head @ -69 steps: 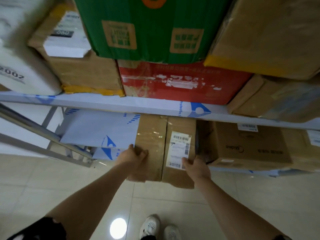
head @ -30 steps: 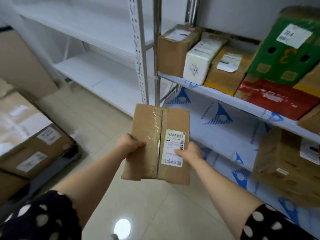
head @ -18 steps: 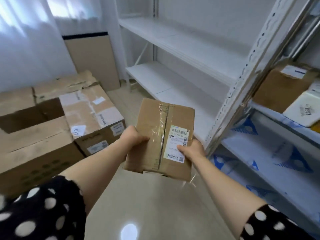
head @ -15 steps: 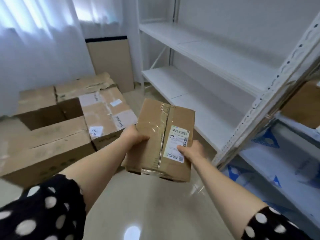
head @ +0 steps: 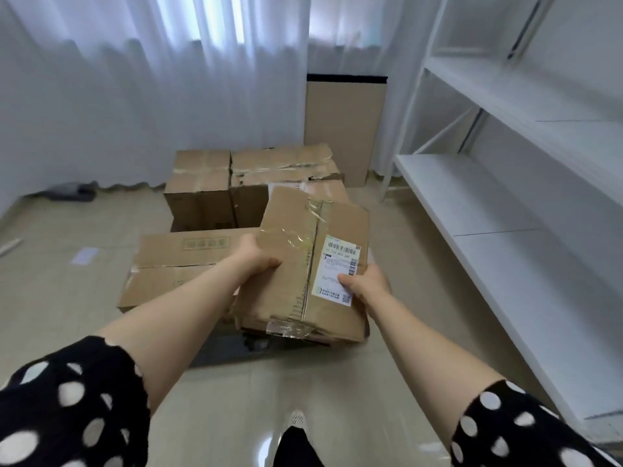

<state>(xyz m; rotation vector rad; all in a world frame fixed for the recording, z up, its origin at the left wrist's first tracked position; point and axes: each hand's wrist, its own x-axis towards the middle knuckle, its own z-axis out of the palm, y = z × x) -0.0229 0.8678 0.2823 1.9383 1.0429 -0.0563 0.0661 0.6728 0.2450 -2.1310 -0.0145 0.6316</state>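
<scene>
Storeroom: sheer white curtains [head: 151,79] backlit by daylight, glossy beige floor tiles [head: 67,264], white metal shelving [head: 505,214] at right, tall cardboard panel [head: 344,129] upright at the far end.

Both bare forearms stretch from the lower corners toward the frame's centre. The left hand [head: 258,261] and right hand [head: 365,284] grip a cardboard box [head: 290,291] by opposite sides, thumbs lying on top.

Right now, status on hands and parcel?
Left hand, right hand both gripping taped parcel, label up. Cartons on floor just ahead. Nothing in the way.
</scene>
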